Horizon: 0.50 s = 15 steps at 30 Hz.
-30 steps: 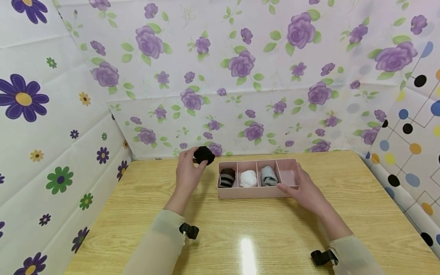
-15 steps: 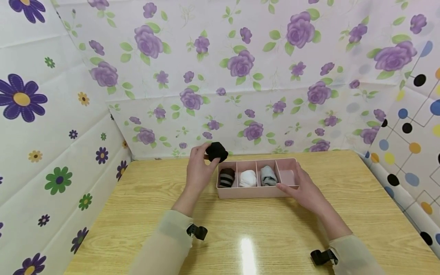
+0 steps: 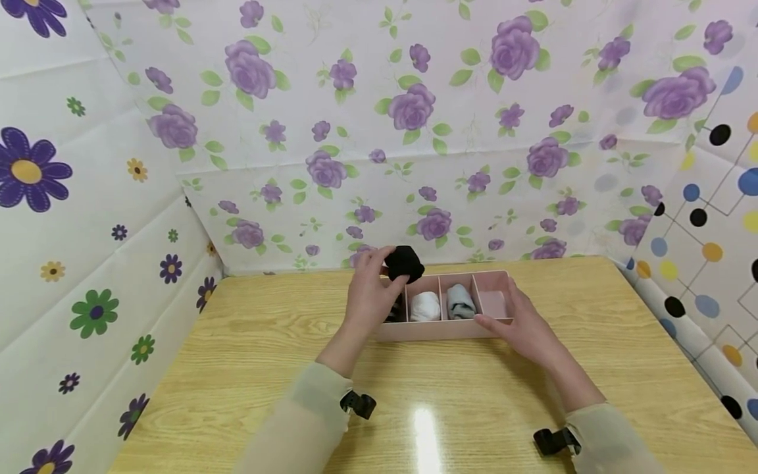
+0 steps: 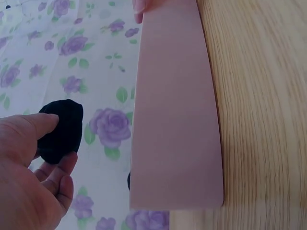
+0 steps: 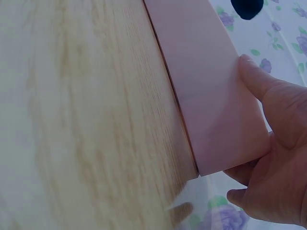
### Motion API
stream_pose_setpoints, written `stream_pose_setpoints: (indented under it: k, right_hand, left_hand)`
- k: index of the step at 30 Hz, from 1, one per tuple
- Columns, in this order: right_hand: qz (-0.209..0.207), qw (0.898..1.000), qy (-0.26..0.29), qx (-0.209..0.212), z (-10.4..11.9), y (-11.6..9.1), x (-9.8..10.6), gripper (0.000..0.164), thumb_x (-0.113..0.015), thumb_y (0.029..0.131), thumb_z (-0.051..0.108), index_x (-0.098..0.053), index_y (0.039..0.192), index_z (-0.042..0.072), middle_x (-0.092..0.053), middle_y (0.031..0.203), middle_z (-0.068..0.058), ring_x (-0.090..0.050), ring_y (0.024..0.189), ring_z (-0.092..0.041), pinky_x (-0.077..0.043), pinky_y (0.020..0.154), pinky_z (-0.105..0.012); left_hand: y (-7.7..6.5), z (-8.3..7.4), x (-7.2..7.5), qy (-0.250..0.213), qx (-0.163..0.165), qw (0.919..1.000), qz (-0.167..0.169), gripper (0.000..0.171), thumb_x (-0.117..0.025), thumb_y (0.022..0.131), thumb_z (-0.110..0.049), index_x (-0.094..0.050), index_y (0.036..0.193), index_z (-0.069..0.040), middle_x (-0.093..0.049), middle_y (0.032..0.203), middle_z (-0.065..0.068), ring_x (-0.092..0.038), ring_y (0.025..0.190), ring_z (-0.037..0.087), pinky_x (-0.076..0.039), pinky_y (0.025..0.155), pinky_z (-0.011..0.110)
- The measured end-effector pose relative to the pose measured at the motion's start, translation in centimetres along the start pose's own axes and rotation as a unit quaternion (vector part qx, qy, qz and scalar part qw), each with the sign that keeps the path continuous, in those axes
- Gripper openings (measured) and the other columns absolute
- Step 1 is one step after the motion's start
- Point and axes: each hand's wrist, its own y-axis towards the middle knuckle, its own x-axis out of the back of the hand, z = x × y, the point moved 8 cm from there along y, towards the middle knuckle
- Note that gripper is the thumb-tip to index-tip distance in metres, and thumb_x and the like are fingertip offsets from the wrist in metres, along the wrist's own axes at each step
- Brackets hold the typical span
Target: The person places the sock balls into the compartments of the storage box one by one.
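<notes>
My left hand (image 3: 370, 296) pinches a black balled-up sock (image 3: 404, 263) between thumb and fingers, above the left part of a pink divided box (image 3: 441, 331). In the left wrist view the black sock (image 4: 64, 129) is held apart from the box's long side (image 4: 175, 110). My right hand (image 3: 530, 329) grips the box's right end, thumb on the front rim and fingers round the end wall. A dark striped sock (image 3: 395, 311), partly hidden by my left hand, sits in the left compartment. Rightward follow a white rolled sock (image 3: 425, 307) and a grey one (image 3: 460, 301); the right-end compartment shows its bare floor.
The box stands on a wood-grain table (image 3: 462, 395) near its back edge. Behind rises a sheet with purple roses (image 3: 435, 224); patterned sheets flank the table on the left (image 3: 95, 250) and right (image 3: 705, 276).
My left hand has carried the black sock rightward, from left of the box to above its left part, and now covers part of the striped sock. My right hand keeps its grip on the box.
</notes>
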Motion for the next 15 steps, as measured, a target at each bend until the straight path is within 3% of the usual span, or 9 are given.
stream_pose_setpoints:
  k: [15]
  right_hand:
    - [-0.003, 1.0, 0.008, -0.009, -0.2, -0.2, 0.0, 0.125, -0.072, 0.103, 0.063, 0.018, 0.175, 0.013, -0.002, 0.178, -0.035, -0.023, 0.157, -0.063, -0.032, 0.118, -0.079]
  left_hand:
    - [0.2, -2.6, -4.8, -0.001, -0.007, 0.9991, 0.042, 0.059, -0.082, 0.104, -0.022, -0.06, 0.158, -0.013, -0.056, 0.145, 0.016, -0.068, 0.113, 0.032, -0.06, 0.09, 0.046]
